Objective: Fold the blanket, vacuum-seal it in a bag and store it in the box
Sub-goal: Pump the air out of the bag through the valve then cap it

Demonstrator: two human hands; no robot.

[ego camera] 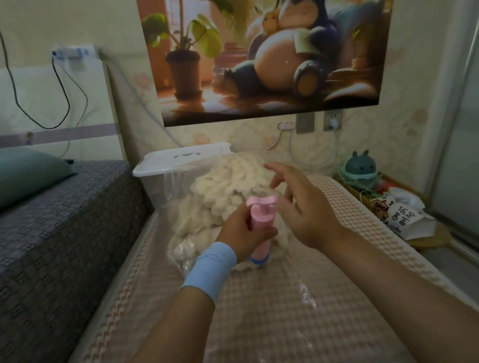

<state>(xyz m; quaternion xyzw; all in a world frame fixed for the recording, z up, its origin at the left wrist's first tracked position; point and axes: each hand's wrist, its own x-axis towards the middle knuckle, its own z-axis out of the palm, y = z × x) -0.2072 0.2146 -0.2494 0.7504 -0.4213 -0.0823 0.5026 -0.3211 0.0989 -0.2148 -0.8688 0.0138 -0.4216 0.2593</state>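
A cream chunky-knit blanket [227,191] lies inside a clear plastic bag [175,192] on the checked mat. A pink hand pump [260,217] stands upright on the bag's near end. My left hand [244,233], with a blue wristband, grips the pump's barrel. My right hand [301,205] hovers just right of the pump's handle, fingers spread and holding nothing. Behind the bag stands the clear storage box [157,182], closed with a white lid [184,157].
A bed with a grey patterned cover [49,241] and a green pillow [9,178] runs along the left. On the right, a tray with a green toy [358,168] and a white packet [403,216] sits by a sliding door [467,147]. Cables hang on the wall.
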